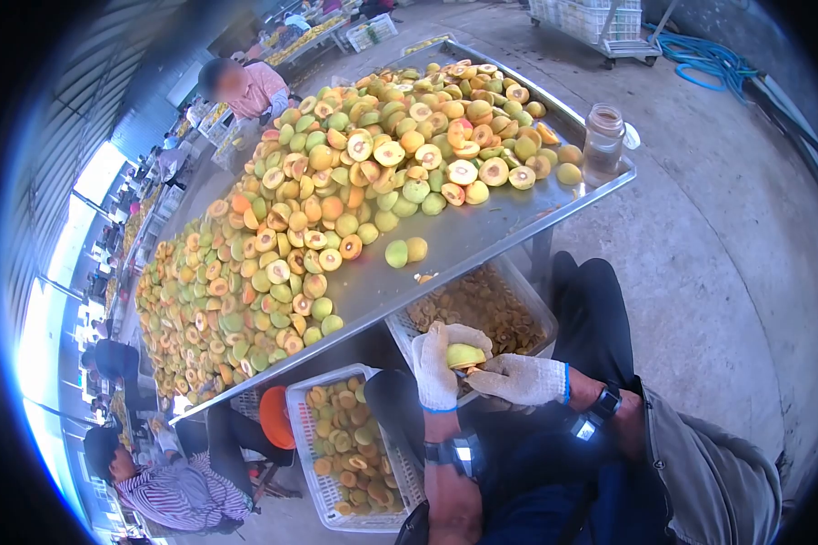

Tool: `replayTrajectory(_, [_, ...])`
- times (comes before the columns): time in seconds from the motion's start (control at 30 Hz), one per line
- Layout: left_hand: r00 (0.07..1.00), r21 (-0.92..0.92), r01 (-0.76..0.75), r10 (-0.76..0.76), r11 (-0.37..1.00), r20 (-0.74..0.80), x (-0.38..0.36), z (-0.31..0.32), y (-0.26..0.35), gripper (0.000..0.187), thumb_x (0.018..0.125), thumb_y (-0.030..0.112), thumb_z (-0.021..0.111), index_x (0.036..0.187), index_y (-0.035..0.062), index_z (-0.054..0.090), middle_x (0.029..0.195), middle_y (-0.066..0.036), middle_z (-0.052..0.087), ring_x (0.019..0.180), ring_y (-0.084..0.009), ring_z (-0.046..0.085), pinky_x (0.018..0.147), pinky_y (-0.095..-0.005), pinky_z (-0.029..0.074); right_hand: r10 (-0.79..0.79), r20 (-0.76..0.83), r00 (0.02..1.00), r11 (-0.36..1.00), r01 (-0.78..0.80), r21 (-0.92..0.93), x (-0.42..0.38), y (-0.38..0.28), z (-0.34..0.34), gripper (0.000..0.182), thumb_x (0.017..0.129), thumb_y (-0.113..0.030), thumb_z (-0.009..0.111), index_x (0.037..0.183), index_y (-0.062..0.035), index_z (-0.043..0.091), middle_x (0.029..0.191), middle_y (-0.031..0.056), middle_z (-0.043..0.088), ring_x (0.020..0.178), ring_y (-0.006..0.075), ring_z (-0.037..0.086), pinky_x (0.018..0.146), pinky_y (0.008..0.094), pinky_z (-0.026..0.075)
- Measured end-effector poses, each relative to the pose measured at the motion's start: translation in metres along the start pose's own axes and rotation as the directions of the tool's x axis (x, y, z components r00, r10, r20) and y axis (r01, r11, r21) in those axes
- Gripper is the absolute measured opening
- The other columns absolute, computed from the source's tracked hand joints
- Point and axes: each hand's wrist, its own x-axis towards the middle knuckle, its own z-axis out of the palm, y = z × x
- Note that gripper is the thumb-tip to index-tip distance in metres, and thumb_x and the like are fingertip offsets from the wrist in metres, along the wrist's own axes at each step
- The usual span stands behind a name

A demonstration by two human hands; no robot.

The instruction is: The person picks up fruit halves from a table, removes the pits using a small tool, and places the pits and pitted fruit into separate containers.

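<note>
My left hand (435, 369), in a white work glove, is closed around a yellow-green peach (464, 355). My right hand (523, 378), gloved too, meets it from the right. Its fingers are pressed together at the fruit's lower edge, and whatever they pinch is hidden. Both hands are above a white crate (547, 329) of brownish scraps (482, 307). Beyond them, a metal table (373, 291) bears a large heap of halved peaches (336, 195), several with the cut face and pit up. Two pieces (406, 252) lie apart near its front edge.
A white crate of peach halves (350, 445) stands on the floor at left, beside an orange bucket (276, 418). A clear jar (603, 143) sits on the table's right corner. Co-workers sit across (254, 91) and at lower left (182, 490). A blue hose (700, 64) lies behind.
</note>
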Motion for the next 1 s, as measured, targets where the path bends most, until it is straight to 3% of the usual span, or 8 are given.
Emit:
replayTrajectory(0.1, [0.999,0.033,0.048,-0.047,0.998,-0.02,-0.001,-0.002,-0.003,0.074,0.11,0.048,0.034,0.081,-0.0052,0.076,0.08,-0.016,0.075,0.073,-0.0242,0.071,0.071,-0.0342,0.056,0.094,0.139,0.986,0.976,-0.119,0.182,-0.004,0.002,-0.007,0.047,0.11,-0.053,0.04,0.109,-0.0141,0.067,0.063,-0.0098,0.045,0.045,0.0021,0.037,0.039,0.0215,0.029])
replayTrajectory(0.17, [0.999,0.046,-0.026,0.024,0.999,0.04,-0.001,-0.002,-0.004,0.074,0.109,0.049,0.035,0.081,-0.0053,0.076,0.081,-0.015,0.075,0.075,-0.024,0.071,0.072,-0.0341,0.056,0.082,0.228,0.97,0.947,-0.147,0.285,-0.005,0.006,-0.011,0.045,0.109,-0.053,0.043,0.109,-0.0154,0.067,0.063,-0.0099,0.044,0.045,0.0018,0.037,0.039,0.0209,0.028])
replayTrajectory(0.4, [0.988,-0.098,0.092,-0.103,0.991,-0.111,-0.011,0.013,-0.018,0.073,0.11,0.049,0.034,0.085,-0.006,0.075,0.082,-0.016,0.074,0.075,-0.0245,0.071,0.073,-0.0348,0.057,0.185,0.236,0.954,0.951,-0.234,0.203,-0.003,0.011,-0.025,0.043,0.106,-0.057,0.046,0.096,-0.0181,0.062,0.063,-0.0107,0.042,0.044,0.001,0.036,0.037,0.0207,0.026])
replayTrajectory(0.6, [0.988,-0.245,0.151,-0.157,0.958,-0.007,-0.005,0.01,-0.035,0.067,0.108,0.05,0.041,0.087,-0.0044,0.073,0.086,-0.017,0.074,0.078,-0.0251,0.071,0.077,-0.0356,0.058,0.198,0.354,0.914,0.908,-0.307,0.284,0.003,0.018,-0.041,0.035,0.108,-0.05,0.051,0.088,-0.0208,0.054,0.062,-0.0101,0.041,0.042,0.0016,0.033,0.035,0.0203,0.025])
replayTrajectory(0.67, [0.946,-0.359,0.282,-0.321,0.89,-0.054,-0.004,0.013,-0.035,0.062,0.108,0.048,0.044,0.088,-0.0029,0.072,0.087,-0.017,0.074,0.079,-0.0258,0.071,0.078,-0.0366,0.058,0.188,0.367,0.911,0.919,-0.295,0.262,0.005,0.018,-0.044,0.045,0.104,-0.059,0.05,0.085,-0.0192,0.057,0.06,-0.0113,0.041,0.043,0.0001,0.035,0.036,0.0193,0.025])
replayTrajectory(0.8, [0.921,-0.405,0.347,-0.39,0.846,-0.026,-0.003,0.015,-0.028,0.059,0.106,0.043,0.042,0.081,-0.0025,0.069,0.084,-0.019,0.072,0.081,-0.0273,0.068,0.081,-0.0376,0.056,0.18,0.395,0.901,0.905,-0.309,0.292,0.003,0.019,-0.047,0.048,0.104,-0.061,0.051,0.079,-0.0192,0.055,0.06,-0.0111,0.042,0.042,-0.0001,0.035,0.035,0.0186,0.025])
replayTrajectory(0.87, [0.926,-0.457,0.367,-0.367,0.81,0.091,-0.002,0.01,-0.034,0.058,0.109,0.046,0.045,0.09,-0.0019,0.071,0.089,-0.017,0.074,0.082,-0.0273,0.071,0.078,-0.0382,0.059,0.161,0.407,0.899,0.895,-0.307,0.323,0.004,0.023,-0.048,0.05,0.104,-0.061,0.052,0.076,-0.0198,0.054,0.06,-0.0107,0.043,0.042,-0.0003,0.035,0.035,0.0178,0.025])
replayTrajectory(1.0, [0.914,-0.593,0.359,-0.401,0.721,0.066,-0.001,0.015,-0.046,0.057,0.108,0.047,0.045,0.094,-0.0016,0.07,0.09,-0.018,0.074,0.081,-0.0283,0.071,0.078,-0.0396,0.06,0.153,0.394,0.906,0.891,-0.299,0.341,0.007,0.027,-0.046,0.05,0.104,-0.062,0.052,0.076,-0.0201,0.054,0.059,-0.011,0.042,0.042,-0.0002,0.034,0.035,0.0179,0.025])
